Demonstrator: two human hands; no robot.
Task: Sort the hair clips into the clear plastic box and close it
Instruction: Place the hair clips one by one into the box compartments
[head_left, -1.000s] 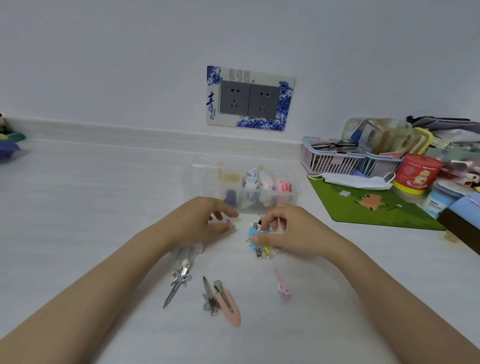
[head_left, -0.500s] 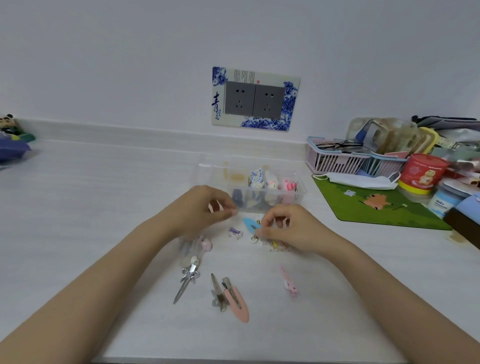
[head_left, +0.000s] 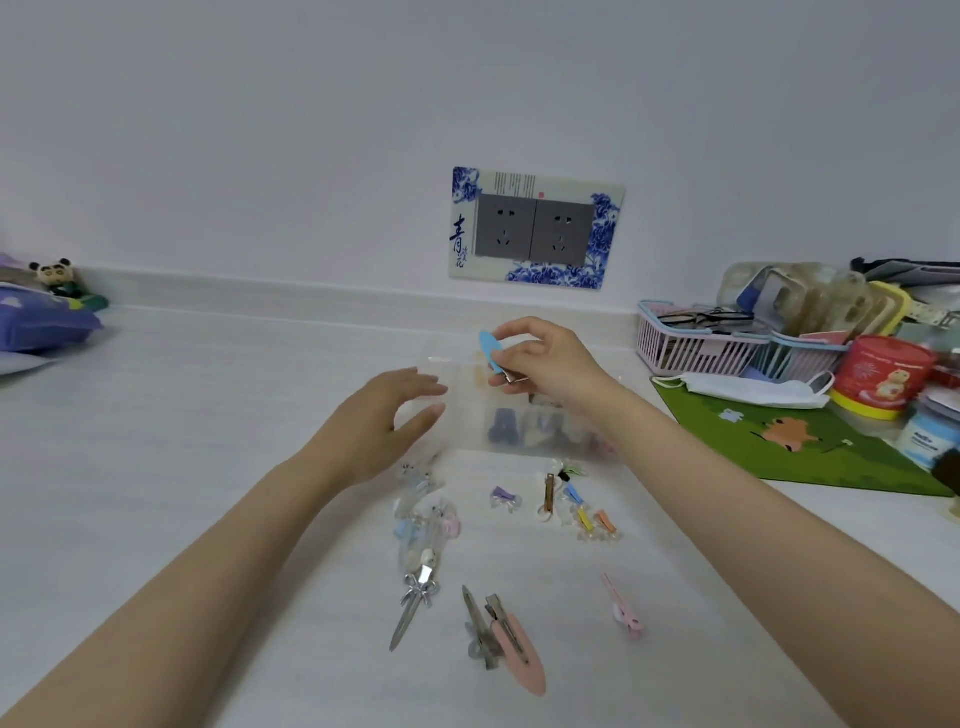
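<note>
The clear plastic box (head_left: 467, 415) stands open on the white table, with several clips inside. My right hand (head_left: 540, 358) hovers over the box and pinches a light blue hair clip (head_left: 490, 351). My left hand (head_left: 384, 415) is beside the box's left wall, fingers spread, holding nothing. Loose clips lie in front of the box: a purple bow clip (head_left: 503, 497), a small heap of coloured clips (head_left: 576, 501), a silver bow clip (head_left: 415, 603), a long pink clip (head_left: 514, 649), a small pink clip (head_left: 623, 608) and a pale cluster (head_left: 423, 514).
A green mat (head_left: 810, 447) with a face mask (head_left: 748, 387), a red tin (head_left: 878, 374) and pink and blue baskets (head_left: 696, 343) crowds the right side. A purple pouch (head_left: 36, 322) and panda toy sit far left. A wall socket (head_left: 535, 228) is behind the box.
My right hand lifted the blue clip from the table up over the box. My left hand let go of its small clip and moved to the box's left side.
</note>
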